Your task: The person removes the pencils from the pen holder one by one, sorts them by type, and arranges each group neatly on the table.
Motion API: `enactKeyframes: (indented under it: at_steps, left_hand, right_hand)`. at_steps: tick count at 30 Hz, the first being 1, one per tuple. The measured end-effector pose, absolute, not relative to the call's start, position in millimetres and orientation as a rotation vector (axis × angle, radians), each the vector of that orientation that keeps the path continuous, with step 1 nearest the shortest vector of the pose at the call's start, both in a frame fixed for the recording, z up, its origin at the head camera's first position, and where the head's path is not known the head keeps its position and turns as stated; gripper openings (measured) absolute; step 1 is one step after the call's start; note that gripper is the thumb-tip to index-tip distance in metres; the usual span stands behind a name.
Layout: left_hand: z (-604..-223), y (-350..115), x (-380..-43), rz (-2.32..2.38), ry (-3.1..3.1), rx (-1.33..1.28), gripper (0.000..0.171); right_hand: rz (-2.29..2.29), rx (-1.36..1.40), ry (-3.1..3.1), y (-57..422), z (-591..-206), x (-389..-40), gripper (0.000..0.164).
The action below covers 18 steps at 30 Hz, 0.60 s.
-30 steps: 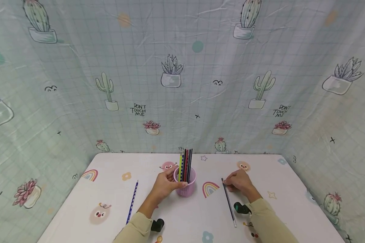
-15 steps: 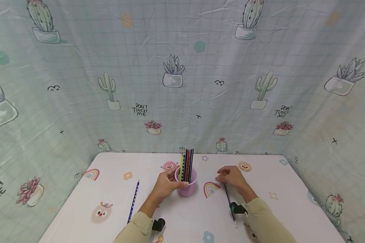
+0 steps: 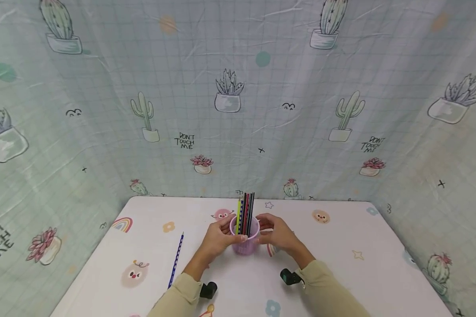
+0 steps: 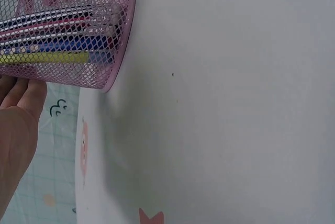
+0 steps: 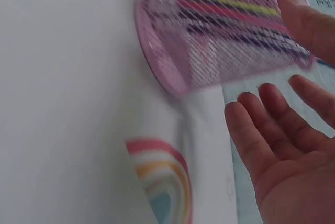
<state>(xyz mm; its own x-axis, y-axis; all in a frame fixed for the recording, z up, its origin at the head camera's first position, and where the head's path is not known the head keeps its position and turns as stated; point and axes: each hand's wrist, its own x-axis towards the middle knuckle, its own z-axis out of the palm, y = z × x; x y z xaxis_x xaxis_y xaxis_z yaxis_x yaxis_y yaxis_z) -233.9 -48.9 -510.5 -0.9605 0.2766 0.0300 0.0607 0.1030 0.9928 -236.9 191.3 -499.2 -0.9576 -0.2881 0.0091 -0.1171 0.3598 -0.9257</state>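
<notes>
A pink mesh pencil cup (image 3: 244,247) stands upright near the table's middle. It holds several pencils (image 3: 246,213): yellow-green, blue dotted, red and black ones. My left hand (image 3: 218,237) grips the cup from the left, thumb on the near rim and fingers behind. In the left wrist view, the mesh (image 4: 63,72) shows the pencil ends inside. My right hand (image 3: 278,232) is at the cup's right side. The right wrist view has its fingers (image 5: 277,124) spread apart from the mesh, its thumb overlapping the cup; contact cannot be told. The black pencil seen earlier on the right is hidden.
A blue pencil with white dots (image 3: 176,259) lies on the white patterned table (image 3: 246,290), left of my left arm. A cactus-print curtain (image 3: 238,132) rises behind the table and along both sides.
My right hand has left the black pencil lying on the table and moved left to the cup. My left hand keeps its hold on the cup.
</notes>
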Motion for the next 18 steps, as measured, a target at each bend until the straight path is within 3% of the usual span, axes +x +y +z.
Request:
enactKeyframes:
  at_steps: [12,18]
  left_hand:
    - [-511.7,-45.3,-234.0,2.029,2.157,0.38,0.09]
    - [-509.7,-49.0,-232.2,2.024,2.166,0.362,0.09]
  right_hand:
    - [-1.724,-0.334,2.534,158.0,-518.7,-228.3,0.09]
    - [-1.665,-0.278,2.721,147.3,-528.1,-229.5,0.086]
